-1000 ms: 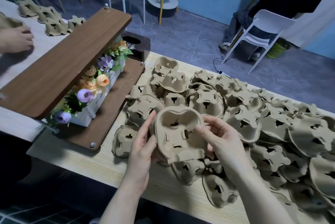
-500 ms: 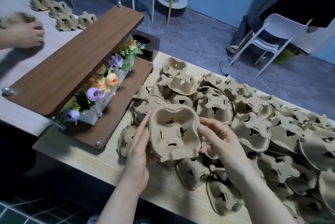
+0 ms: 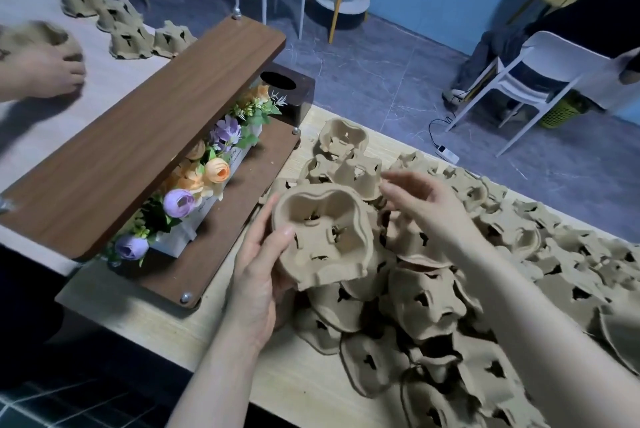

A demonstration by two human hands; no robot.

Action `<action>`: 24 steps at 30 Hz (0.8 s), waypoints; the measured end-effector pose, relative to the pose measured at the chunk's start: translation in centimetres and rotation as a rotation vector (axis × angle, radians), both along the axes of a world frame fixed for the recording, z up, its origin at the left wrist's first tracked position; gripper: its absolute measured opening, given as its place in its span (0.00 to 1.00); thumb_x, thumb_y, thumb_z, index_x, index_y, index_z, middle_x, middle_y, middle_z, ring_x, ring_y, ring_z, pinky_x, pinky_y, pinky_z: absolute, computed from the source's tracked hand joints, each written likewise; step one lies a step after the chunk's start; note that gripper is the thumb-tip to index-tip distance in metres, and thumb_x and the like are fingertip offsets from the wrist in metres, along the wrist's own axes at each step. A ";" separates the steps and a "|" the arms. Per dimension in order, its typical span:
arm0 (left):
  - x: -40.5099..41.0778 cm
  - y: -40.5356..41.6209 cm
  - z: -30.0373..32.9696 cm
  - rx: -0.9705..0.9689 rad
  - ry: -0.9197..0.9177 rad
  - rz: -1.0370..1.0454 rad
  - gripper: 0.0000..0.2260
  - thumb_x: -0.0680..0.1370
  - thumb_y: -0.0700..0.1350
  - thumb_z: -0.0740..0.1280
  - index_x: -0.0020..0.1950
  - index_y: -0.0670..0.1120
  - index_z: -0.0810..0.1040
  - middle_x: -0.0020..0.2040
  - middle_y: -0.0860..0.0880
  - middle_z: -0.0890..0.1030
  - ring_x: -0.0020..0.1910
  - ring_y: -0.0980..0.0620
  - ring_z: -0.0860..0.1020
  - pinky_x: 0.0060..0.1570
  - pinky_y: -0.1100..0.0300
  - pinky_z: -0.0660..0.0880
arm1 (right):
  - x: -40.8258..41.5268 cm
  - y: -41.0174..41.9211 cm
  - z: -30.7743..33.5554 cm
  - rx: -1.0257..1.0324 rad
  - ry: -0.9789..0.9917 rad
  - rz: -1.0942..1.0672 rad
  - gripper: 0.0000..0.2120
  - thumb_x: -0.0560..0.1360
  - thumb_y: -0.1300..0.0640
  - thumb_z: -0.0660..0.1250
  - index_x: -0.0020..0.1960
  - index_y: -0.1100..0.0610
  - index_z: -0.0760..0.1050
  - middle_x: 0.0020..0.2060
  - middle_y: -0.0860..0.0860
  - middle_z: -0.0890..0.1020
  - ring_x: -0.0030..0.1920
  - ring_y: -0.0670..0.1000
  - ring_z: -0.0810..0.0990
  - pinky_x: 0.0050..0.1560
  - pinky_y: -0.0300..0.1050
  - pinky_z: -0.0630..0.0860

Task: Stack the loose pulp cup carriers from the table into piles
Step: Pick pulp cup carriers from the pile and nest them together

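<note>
**Left hand holds one carrier, right hand free over the heap**

Head view: left hand grips a pulp cup carrier by its near-left rim, thumb inside the cup well, cavity up, raised over the heap of loose carriers. Right hand hovers just beside it, fingers loosely apart, holding nothing. Carrier looks light, stiff but crushable moulded pulp, rough and grippy; rim is the best hold. Heap covers the tabletop's right side to its near edge; bare strip at the near-left corner. Wooden flower stand crowds the left edge.
</note>
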State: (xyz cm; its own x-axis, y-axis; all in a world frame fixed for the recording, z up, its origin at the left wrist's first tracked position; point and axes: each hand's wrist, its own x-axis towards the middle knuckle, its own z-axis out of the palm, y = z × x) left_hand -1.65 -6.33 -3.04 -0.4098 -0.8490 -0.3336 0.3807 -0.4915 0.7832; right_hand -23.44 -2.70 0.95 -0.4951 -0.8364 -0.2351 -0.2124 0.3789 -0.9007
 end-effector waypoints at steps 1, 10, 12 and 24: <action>-0.2 -0.3 0.2 0.007 -0.004 0.010 0.28 0.69 0.41 0.70 0.70 0.52 0.74 0.50 0.57 0.86 0.45 0.61 0.84 0.34 0.67 0.78 | -1.1 -1.4 -0.3 0.008 0.082 0.009 0.11 0.76 0.56 0.70 0.58 0.54 0.78 0.46 0.51 0.83 0.42 0.46 0.79 0.40 0.40 0.78; -0.9 -2.2 0.1 0.055 -0.053 0.048 0.27 0.70 0.46 0.66 0.70 0.53 0.74 0.51 0.56 0.86 0.47 0.60 0.84 0.35 0.66 0.78 | -6.9 -10.9 -5.8 0.297 0.518 0.281 0.24 0.73 0.52 0.73 0.68 0.51 0.72 0.60 0.51 0.77 0.54 0.53 0.78 0.56 0.48 0.75; -0.9 -2.4 0.0 0.063 -0.065 0.053 0.27 0.70 0.47 0.66 0.70 0.54 0.74 0.53 0.55 0.86 0.48 0.59 0.84 0.36 0.65 0.78 | -7.4 -11.8 -6.6 0.361 0.522 0.327 0.26 0.73 0.53 0.73 0.69 0.52 0.71 0.60 0.54 0.78 0.58 0.55 0.78 0.59 0.48 0.73; -1.0 -2.2 0.6 0.088 -0.078 0.057 0.29 0.69 0.45 0.72 0.70 0.55 0.74 0.53 0.55 0.86 0.47 0.57 0.84 0.34 0.63 0.79 | -7.5 -11.2 -5.8 0.382 0.601 0.352 0.40 0.69 0.54 0.77 0.76 0.50 0.62 0.53 0.51 0.73 0.50 0.51 0.73 0.47 0.41 0.64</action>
